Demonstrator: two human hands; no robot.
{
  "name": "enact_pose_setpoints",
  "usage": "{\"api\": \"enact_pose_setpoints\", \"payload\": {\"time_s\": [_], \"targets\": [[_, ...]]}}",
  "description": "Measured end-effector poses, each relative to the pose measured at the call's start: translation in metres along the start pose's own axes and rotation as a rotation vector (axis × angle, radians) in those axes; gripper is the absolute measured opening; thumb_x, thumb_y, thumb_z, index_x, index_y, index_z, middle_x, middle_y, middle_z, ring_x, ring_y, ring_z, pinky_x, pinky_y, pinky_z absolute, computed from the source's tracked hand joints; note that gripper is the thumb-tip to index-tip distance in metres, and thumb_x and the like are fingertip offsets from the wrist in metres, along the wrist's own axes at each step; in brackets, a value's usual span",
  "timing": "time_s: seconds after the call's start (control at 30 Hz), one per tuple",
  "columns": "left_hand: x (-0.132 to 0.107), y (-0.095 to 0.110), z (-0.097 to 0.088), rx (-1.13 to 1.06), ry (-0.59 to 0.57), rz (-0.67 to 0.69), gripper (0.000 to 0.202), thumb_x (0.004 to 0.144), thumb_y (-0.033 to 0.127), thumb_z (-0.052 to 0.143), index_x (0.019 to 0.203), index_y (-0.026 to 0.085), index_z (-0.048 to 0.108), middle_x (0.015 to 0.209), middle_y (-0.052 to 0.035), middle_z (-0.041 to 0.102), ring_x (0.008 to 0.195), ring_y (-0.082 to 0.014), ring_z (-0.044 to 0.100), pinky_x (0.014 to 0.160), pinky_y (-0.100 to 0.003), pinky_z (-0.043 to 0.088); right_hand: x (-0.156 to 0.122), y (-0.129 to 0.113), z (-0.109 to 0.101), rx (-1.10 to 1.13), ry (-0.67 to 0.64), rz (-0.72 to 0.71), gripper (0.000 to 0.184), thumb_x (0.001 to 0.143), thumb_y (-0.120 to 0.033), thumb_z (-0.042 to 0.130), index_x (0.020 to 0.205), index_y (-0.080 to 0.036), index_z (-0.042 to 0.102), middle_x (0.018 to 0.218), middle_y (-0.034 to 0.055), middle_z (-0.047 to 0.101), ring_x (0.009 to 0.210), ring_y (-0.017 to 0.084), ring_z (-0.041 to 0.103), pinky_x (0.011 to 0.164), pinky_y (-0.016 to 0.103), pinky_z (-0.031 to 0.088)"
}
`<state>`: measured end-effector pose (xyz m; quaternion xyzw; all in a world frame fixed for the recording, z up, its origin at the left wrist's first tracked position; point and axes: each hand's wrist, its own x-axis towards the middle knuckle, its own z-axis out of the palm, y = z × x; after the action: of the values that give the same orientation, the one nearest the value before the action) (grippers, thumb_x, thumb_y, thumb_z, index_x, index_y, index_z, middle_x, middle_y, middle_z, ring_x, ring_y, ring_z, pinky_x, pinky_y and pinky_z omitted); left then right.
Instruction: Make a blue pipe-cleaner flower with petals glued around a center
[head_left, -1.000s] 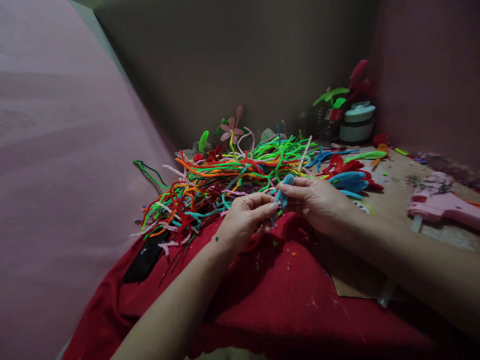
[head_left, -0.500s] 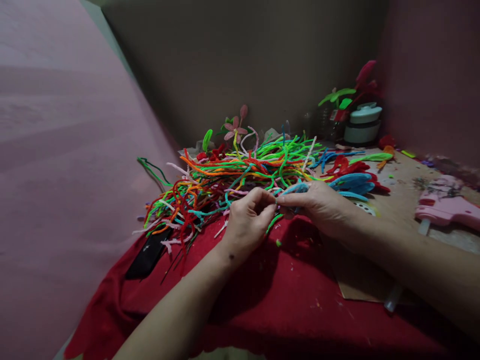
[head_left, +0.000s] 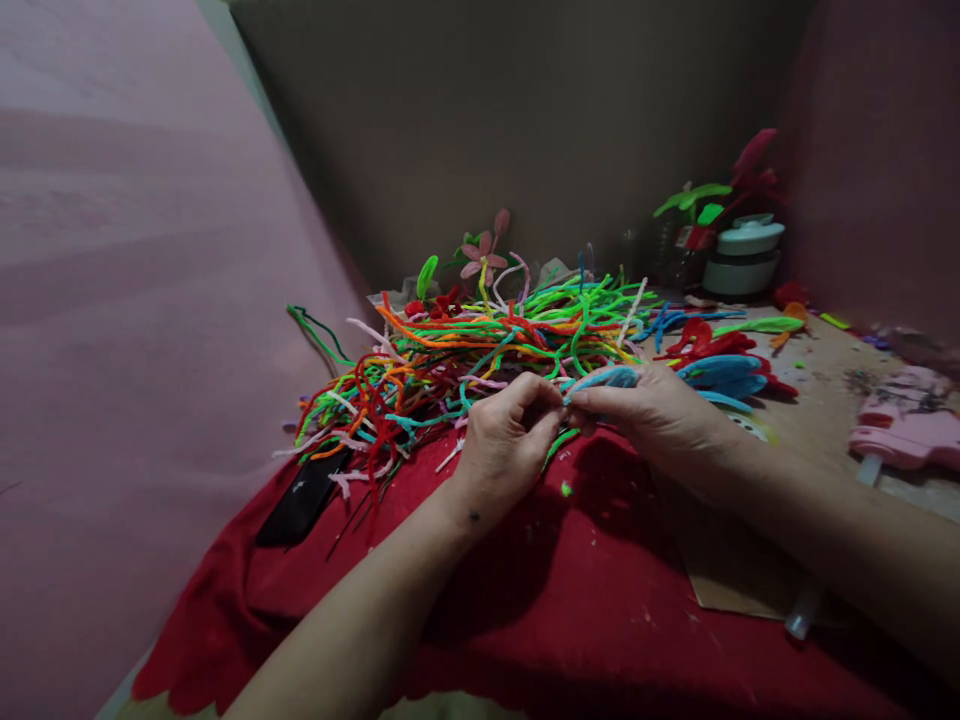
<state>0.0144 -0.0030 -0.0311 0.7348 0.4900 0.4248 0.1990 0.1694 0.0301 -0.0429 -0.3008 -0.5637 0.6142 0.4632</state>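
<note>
My right hand [head_left: 652,410] pinches a light blue pipe cleaner petal [head_left: 606,378], whose looped part shows above the thumb. Fingers curled, my left hand [head_left: 510,430] meets the near end of the petal with thumb and forefinger. The fingertips of both hands almost touch, and they hide the tip of the piece. Just behind them lies a tangled heap of pipe cleaners [head_left: 495,335] in green, orange, red, pink and white. Right of my right hand rest several finished-looking blue petals [head_left: 724,375] beside red ones [head_left: 697,342].
A pink glue gun [head_left: 904,425] lies at the right on a cardboard sheet [head_left: 814,385]. A black phone-like object [head_left: 300,500] sits left on the red cloth [head_left: 540,600]. Behind stand a pink flower [head_left: 484,258] and a pale lidded container [head_left: 746,250].
The whole view has shifted slightly, so things appear a little further right. My hands stay together at the blue petal, which shows more plainly above my right thumb.
</note>
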Motion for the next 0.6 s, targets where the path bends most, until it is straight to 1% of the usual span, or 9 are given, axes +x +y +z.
{"api": "enact_pose_setpoints", "payload": {"time_s": [0.1, 0.17, 0.23, 0.3, 0.37, 0.4, 0.47, 0.53, 0.6], "targets": [[-0.002, 0.0, 0.0, 0.038, 0.005, 0.035, 0.002, 0.076, 0.017, 0.054, 0.075, 0.018, 0.055, 0.066, 0.0028, 0.055, 0.061, -0.0085, 0.05, 0.059, -0.018, 0.039, 0.001, 0.001, 0.0, 0.006, 0.007, -0.009, 0.007, 0.065, -0.016, 0.061, 0.059, -0.015, 0.063, 0.058, 0.0005, 0.059, 0.06, 0.012, 0.052, 0.06, 0.025, 0.039], [-0.002, 0.001, 0.001, 0.023, -0.008, 0.03, 0.002, 0.076, 0.018, 0.055, 0.074, 0.018, 0.056, 0.067, 0.0027, 0.056, 0.06, -0.0083, 0.05, 0.058, -0.018, 0.038, 0.001, 0.003, 0.0, 0.009, 0.016, -0.006, 0.008, 0.065, -0.016, 0.062, 0.057, -0.015, 0.062, 0.057, 0.0005, 0.058, 0.059, 0.013, 0.052, 0.059, 0.025, 0.039], [0.0, 0.002, -0.001, -0.029, -0.035, -0.01, 0.007, 0.077, 0.025, 0.055, 0.075, 0.018, 0.056, 0.065, 0.0028, 0.056, 0.057, -0.008, 0.048, 0.055, -0.018, 0.038, 0.002, 0.004, -0.001, 0.023, 0.028, -0.016, 0.009, 0.064, -0.016, 0.063, 0.055, -0.015, 0.062, 0.056, 0.0002, 0.058, 0.058, 0.012, 0.052, 0.059, 0.026, 0.039], [0.005, 0.003, -0.006, -0.082, -0.061, -0.084, 0.015, 0.079, 0.032, 0.054, 0.08, 0.018, 0.057, 0.064, 0.0032, 0.055, 0.051, -0.0076, 0.047, 0.051, -0.019, 0.037, 0.003, 0.004, -0.002, 0.054, 0.061, -0.022, 0.007, 0.063, -0.016, 0.065, 0.057, -0.016, 0.062, 0.056, -0.0005, 0.058, 0.056, 0.012, 0.051, 0.057, 0.026, 0.039], [0.01, 0.002, -0.015, -0.045, -0.102, -0.143, 0.018, 0.08, 0.035, 0.051, 0.082, 0.017, 0.057, 0.064, 0.0028, 0.054, 0.05, -0.0081, 0.047, 0.05, -0.02, 0.037, 0.005, 0.004, -0.004, 0.095, 0.104, -0.012, 0.004, 0.06, -0.016, 0.067, 0.059, -0.016, 0.063, 0.055, -0.001, 0.059, 0.054, 0.011, 0.051, 0.056, 0.026, 0.039], [0.011, 0.0, -0.02, 0.033, -0.136, -0.144, 0.018, 0.08, 0.034, 0.051, 0.081, 0.017, 0.057, 0.065, 0.0019, 0.055, 0.052, -0.009, 0.049, 0.051, -0.021, 0.038, 0.005, 0.003, -0.005, 0.109, 0.121, -0.008, 0.005, 0.059, -0.016, 0.068, 0.059, -0.016, 0.063, 0.055, -0.0009, 0.059, 0.053, 0.011, 0.052, 0.056, 0.026, 0.04], [0.012, -0.004, -0.029, 0.303, -0.306, -0.095, 0.015, 0.079, 0.029, 0.051, 0.075, 0.016, 0.058, 0.066, -0.0003, 0.056, 0.061, -0.0123, 0.051, 0.057, -0.023, 0.039, 0.006, 0.001, -0.006, 0.121, 0.133, -0.016, 0.006, 0.059, -0.016, 0.068, 0.057, -0.016, 0.063, 0.054, -0.0002, 0.059, 0.054, 0.012, 0.053, 0.057, 0.026, 0.041], [0.007, -0.011, -0.033, 0.562, -0.447, -0.025, 0.011, 0.077, 0.026, 0.052, 0.078, 0.017, 0.058, 0.071, -0.0024, 0.057, 0.064, -0.0146, 0.051, 0.059, -0.025, 0.038, 0.007, -0.002, -0.006, 0.139, 0.132, -0.034, 0.006, 0.06, -0.017, 0.067, 0.056, -0.016, 0.063, 0.054, 0.0003, 0.059, 0.054, 0.012, 0.054, 0.058, 0.027, 0.042], [0.001, -0.016, -0.03, 0.731, -0.499, 0.055, 0.011, 0.079, 0.023, 0.047, 0.081, 0.017, 0.056, 0.08, -0.0053, 0.058, 0.071, -0.0164, 0.051, 0.063, -0.028, 0.039, 0.007, -0.005, -0.006, 0.159, 0.137, -0.042, 0.006, 0.059, -0.017, 0.066, 0.055, -0.017, 0.063, 0.053, 0.0002, 0.058, 0.054, 0.013, 0.054, 0.058, 0.027, 0.043]]}}
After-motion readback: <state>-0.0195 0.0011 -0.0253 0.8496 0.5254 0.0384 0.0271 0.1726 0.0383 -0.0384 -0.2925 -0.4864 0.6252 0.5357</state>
